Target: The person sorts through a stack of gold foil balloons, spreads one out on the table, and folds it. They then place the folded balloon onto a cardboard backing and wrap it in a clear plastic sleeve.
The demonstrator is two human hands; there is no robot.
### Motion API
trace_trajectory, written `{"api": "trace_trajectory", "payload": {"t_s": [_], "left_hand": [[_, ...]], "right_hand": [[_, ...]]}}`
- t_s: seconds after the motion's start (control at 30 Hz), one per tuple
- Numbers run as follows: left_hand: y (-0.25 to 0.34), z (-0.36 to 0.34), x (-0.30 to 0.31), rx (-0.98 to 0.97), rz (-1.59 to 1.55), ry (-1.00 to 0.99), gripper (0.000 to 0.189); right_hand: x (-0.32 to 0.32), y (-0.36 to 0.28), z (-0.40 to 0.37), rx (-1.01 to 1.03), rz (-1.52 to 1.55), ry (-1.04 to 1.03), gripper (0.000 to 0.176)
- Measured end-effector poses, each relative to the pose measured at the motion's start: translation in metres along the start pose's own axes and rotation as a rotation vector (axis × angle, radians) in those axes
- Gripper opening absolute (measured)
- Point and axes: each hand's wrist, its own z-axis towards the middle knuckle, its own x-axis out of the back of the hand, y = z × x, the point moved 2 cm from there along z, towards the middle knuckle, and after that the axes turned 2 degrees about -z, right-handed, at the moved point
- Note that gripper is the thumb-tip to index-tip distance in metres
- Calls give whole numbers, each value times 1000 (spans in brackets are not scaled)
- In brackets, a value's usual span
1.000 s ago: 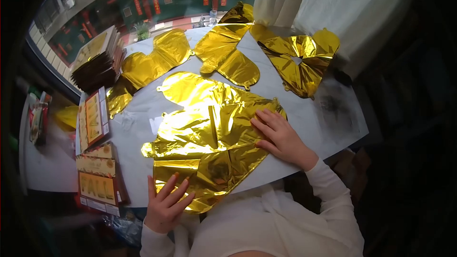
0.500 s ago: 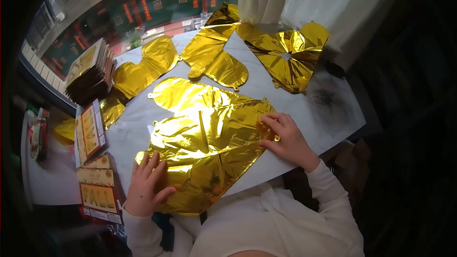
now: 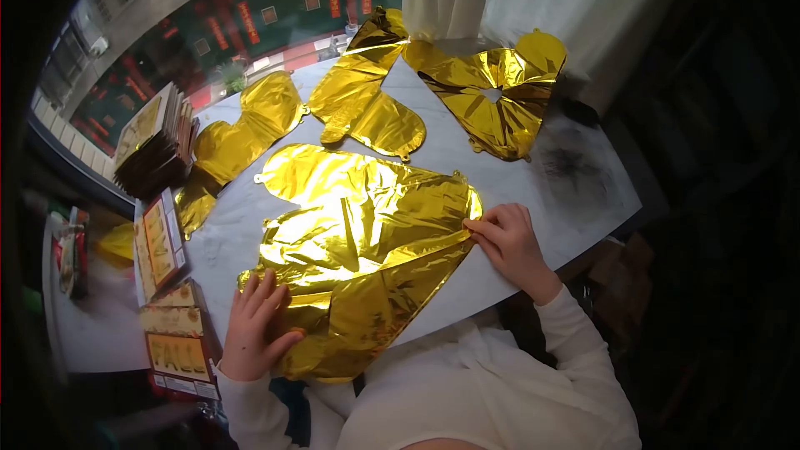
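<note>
A large flat gold foil balloon [image 3: 358, 225], uninflated and creased, lies on the white table in front of me. My left hand [image 3: 260, 325] rests with fingers spread over its lower left edge. With thumb and fingertips my right hand [image 3: 510, 246] pinches the balloon's right edge, where folds run inward from the grip. Beyond it lie more flat gold foil balloons: a bent one [image 3: 250, 129] at the left, another [image 3: 367, 92] in the middle, and one with a small central hole [image 3: 493, 100] at the right.
A stack of flat packages [image 3: 154, 137] stands at the table's left by the window. Nearer are a printed box [image 3: 158, 237] and a box marked FALL [image 3: 179, 356]. White curtains [image 3: 533, 0] hang behind. A dark smudge [image 3: 575, 168] marks the white tabletop [image 3: 454, 287].
My right hand's fingers have closed from resting over the balloon's right corner to a pinch on its edge. My left hand stays at the lower left. The view has shifted slightly.
</note>
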Motion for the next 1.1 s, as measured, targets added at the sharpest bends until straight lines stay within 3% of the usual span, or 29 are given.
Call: {"api": "trace_trajectory", "payload": {"t_s": [0.07, 0.27, 0.37, 0.73, 0.9, 1.0, 1.1], "left_hand": [[4, 1, 1, 0, 14, 1, 81], [-3, 7, 1, -13, 29, -18, 85], [-4, 11, 5, 1, 33, -31, 84], [-14, 20, 25, 0, -19, -86, 82], [-13, 33, 51, 158, -100, -193, 91], [-32, 53, 44, 112, 68, -23, 90], [-51, 84, 32, 139, 181, 158, 76]], "right_hand": [[3, -4, 0, 199, -181, 110, 24], [4, -6, -2, 275, -180, 88, 23], [5, -9, 2, 176, -30, 33, 23], [5, -8, 3, 247, -25, 8, 20], [17, -23, 23, 253, -42, -48, 19], [35, -67, 70, 379, -47, -43, 21], [20, -144, 135, 689, 126, -90, 22]]}}
